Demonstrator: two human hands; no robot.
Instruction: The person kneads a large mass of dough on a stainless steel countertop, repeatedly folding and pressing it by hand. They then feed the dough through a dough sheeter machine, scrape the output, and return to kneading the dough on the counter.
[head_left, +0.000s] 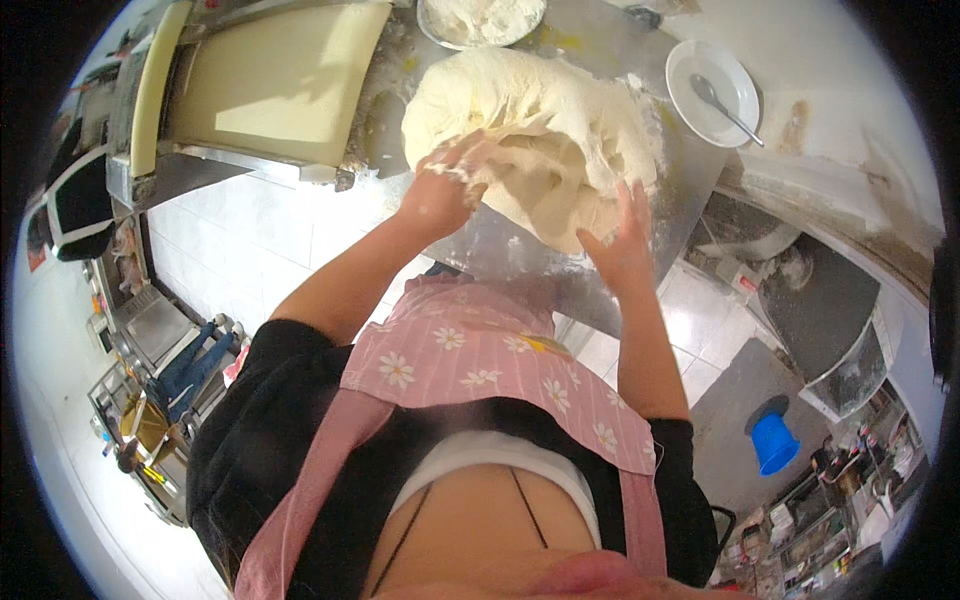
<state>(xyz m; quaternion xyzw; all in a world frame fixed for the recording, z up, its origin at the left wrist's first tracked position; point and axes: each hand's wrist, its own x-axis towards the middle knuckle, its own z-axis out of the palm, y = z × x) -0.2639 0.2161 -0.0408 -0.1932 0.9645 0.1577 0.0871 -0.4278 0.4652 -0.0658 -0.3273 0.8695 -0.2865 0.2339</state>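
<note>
A large mass of pale dough (540, 90) lies on a floured metal worktable (487, 251), with a deep fold opening towards me. My left hand (446, 184) is at the dough's near left edge, its fingers against the fold and sticky dough on the knuckles. How firmly those fingers hold the dough cannot be told. On the near right side, my right hand (622, 236) has thumb and fingers spread at the dough's rim. Beyond the dough stands a round bowl of flour (480, 19).
A machine with a cream belt (277, 82) adjoins the table on the left. At the right rests a white bowl (690, 67) holding a metal spoon (716, 101). A blue plastic stool or bucket (776, 442) stands at lower right. Another person (191, 367) is in the left background.
</note>
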